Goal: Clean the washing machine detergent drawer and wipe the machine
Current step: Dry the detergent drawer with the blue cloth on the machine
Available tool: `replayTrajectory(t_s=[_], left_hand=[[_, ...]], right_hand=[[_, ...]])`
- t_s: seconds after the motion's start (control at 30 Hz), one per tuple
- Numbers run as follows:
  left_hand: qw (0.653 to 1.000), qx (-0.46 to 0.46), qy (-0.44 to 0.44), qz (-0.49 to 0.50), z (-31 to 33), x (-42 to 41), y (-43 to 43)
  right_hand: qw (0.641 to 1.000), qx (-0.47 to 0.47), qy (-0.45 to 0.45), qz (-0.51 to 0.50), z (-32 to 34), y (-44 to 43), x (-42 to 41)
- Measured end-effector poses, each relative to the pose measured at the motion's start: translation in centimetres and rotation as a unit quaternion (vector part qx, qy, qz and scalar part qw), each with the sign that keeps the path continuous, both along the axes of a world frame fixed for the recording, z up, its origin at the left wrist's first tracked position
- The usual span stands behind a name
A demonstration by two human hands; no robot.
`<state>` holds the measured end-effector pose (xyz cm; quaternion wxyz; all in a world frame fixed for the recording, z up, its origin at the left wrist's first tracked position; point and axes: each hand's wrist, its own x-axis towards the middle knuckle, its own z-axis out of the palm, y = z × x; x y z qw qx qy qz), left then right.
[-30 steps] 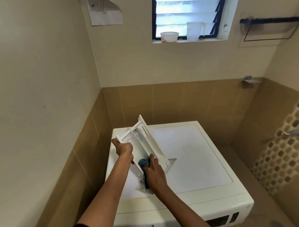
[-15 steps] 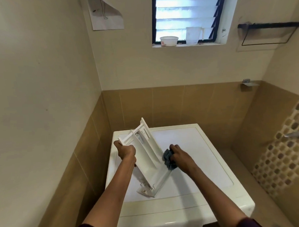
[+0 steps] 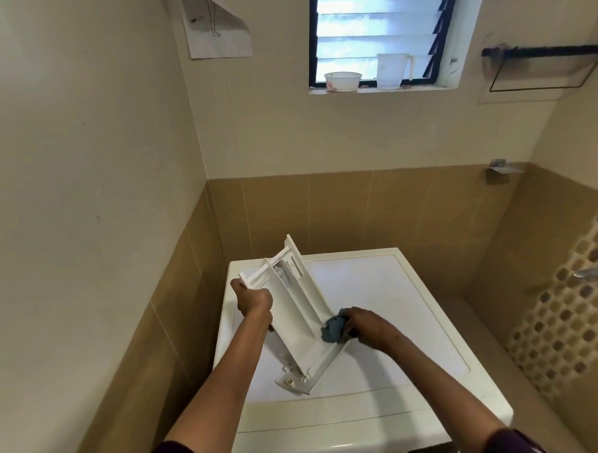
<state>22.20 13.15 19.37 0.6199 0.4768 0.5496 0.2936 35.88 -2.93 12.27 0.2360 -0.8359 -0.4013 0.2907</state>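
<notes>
A white detergent drawer (image 3: 296,315) stands tilted on the washing machine top (image 3: 380,311), its lower end resting on the lid. My left hand (image 3: 254,302) grips the drawer's upper left edge and holds it up. My right hand (image 3: 362,326) holds a bunched blue-grey cloth (image 3: 333,329) against the drawer's outer right side, near its lower half. The drawer's compartments face me.
The machine sits in a corner, with a tiled wall close on the left (image 3: 178,317) and behind. A bowl (image 3: 342,81) and a jug (image 3: 392,71) stand on the window sill. A tap (image 3: 596,272) juts from the mosaic wall at right. A black rail (image 3: 543,52) hangs above.
My right hand with the cloth left the inside of the drawer and went round to its outer right side, then slid slightly lower. My left hand kept its hold.
</notes>
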Motion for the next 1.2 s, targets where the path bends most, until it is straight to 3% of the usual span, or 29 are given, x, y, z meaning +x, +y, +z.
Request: replayTrajectory(t_s=[0.17,0.27,0.37,0.43,0.5,0.57,0.73,1.0,1.2], left_hand=[[0.998,-0.021,-0.046,0.035,-0.1,-0.9,-0.3],[0.997,-0.023,-0.050,0.060,-0.7,-1.6,0.4],[0.993,-0.045,-0.063,0.087,-1.5,-2.7,1.1],[0.990,-0.058,-0.083,0.101,-1.5,-3.2,1.2],[0.984,-0.094,-0.099,0.118,-2.4,-3.1,2.0],[0.982,-0.146,-0.057,0.108,-4.3,-2.9,3.0],[0.963,-0.258,-0.078,0.004,-5.8,-3.0,0.5],[0.901,-0.403,-0.156,0.035,-9.5,-4.7,-1.6],[0.942,-0.315,-0.106,0.040,-11.5,-4.3,-0.8]], right_hand=[[0.997,0.003,-0.060,-0.041,-0.1,2.2,1.1],[0.985,0.029,-0.105,-0.135,0.2,1.9,2.0],[0.940,0.127,-0.102,-0.301,0.9,-0.2,3.6],[0.916,0.231,-0.075,-0.318,1.2,-1.3,3.9],[0.878,0.358,0.008,-0.318,2.0,-1.9,2.8],[0.838,0.432,0.086,-0.322,2.3,-2.0,2.0],[0.883,0.388,0.088,-0.248,0.0,-1.3,-1.0],[0.935,0.289,0.036,-0.201,-2.1,0.2,-2.6],[0.954,0.220,-0.026,-0.203,-1.9,1.7,-2.5]])
